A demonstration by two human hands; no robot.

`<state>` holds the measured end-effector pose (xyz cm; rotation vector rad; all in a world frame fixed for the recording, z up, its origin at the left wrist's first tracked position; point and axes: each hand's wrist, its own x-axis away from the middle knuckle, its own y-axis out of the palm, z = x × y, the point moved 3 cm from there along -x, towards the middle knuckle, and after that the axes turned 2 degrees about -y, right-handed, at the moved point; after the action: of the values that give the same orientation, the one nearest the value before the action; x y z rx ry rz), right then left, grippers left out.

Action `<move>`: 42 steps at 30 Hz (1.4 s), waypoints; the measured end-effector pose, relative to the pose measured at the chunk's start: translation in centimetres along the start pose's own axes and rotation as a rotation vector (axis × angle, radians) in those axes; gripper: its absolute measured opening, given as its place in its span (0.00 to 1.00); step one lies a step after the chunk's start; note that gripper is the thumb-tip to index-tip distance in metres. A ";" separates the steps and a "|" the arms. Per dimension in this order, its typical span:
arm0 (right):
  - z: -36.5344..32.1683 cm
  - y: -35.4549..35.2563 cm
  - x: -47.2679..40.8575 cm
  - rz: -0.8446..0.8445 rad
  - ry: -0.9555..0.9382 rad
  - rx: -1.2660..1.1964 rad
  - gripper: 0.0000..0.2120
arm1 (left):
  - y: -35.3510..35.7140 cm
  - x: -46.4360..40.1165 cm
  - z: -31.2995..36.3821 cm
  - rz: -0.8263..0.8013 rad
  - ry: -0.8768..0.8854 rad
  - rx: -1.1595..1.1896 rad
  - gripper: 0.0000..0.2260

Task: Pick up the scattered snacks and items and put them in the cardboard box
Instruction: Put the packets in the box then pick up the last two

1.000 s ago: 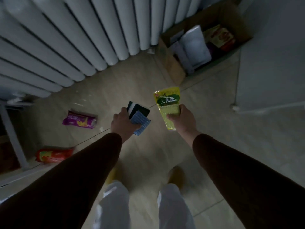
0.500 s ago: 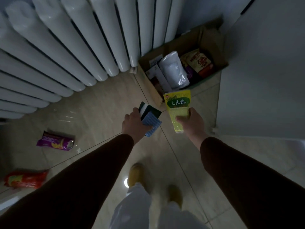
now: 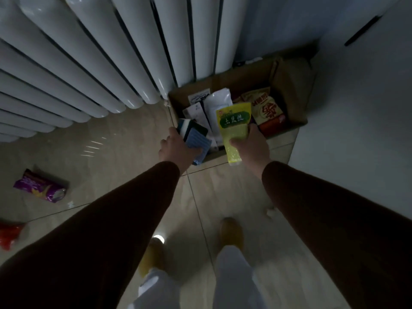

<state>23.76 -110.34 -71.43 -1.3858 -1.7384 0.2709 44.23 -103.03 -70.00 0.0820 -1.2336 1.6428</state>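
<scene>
While both arms reach over the cardboard box [image 3: 289,85], left hand [image 3: 176,148] grips blue packets [image 3: 197,141]; right hand [image 3: 252,146] grips a yellow pouch [image 3: 234,128].

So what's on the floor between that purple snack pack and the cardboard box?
Nothing: in the head view, only bare floor tiles lie between the purple snack pack and the cardboard box, with the radiator alongside.

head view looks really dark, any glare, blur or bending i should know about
Head view: dim overall; bright glare spot on the glossy tiled floor between the feet; white ribbed radiator fans out from wide-angle distortion; red packet at the left edge is blurred.
</scene>
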 end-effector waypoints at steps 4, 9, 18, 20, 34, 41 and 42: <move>-2.1 0.5 -5.0 -0.058 -0.089 -0.051 0.29 | 0.5 -3.2 2.5 0.065 -0.030 0.036 0.41; -2.5 1.5 -6.4 -0.119 -0.230 0.299 0.26 | 0.3 -4.4 1.6 0.078 0.090 -0.167 0.34; -4.5 4.5 0.8 -0.257 -0.555 0.456 0.17 | -1.9 0.7 -3.3 0.076 0.234 -0.262 0.22; -5.3 5.2 2.4 -0.286 -0.585 0.470 0.17 | -2.9 1.8 -4.6 0.098 0.223 -0.248 0.22; -13.4 18.5 20.9 -0.315 -0.766 0.578 0.19 | -13.9 13.0 -23.2 0.180 0.115 -0.184 0.19; -16.6 28.5 32.4 -0.361 -0.765 0.606 0.19 | -20.6 18.2 -36.8 0.180 0.081 -0.166 0.20; -17.2 29.7 33.5 -0.372 -0.768 0.607 0.19 | -21.6 18.4 -38.4 0.177 0.073 -0.166 0.20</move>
<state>56.60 -76.26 -63.82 -0.5089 -2.2068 1.1228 70.32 -63.65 -63.00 -0.1938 -1.3464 1.6711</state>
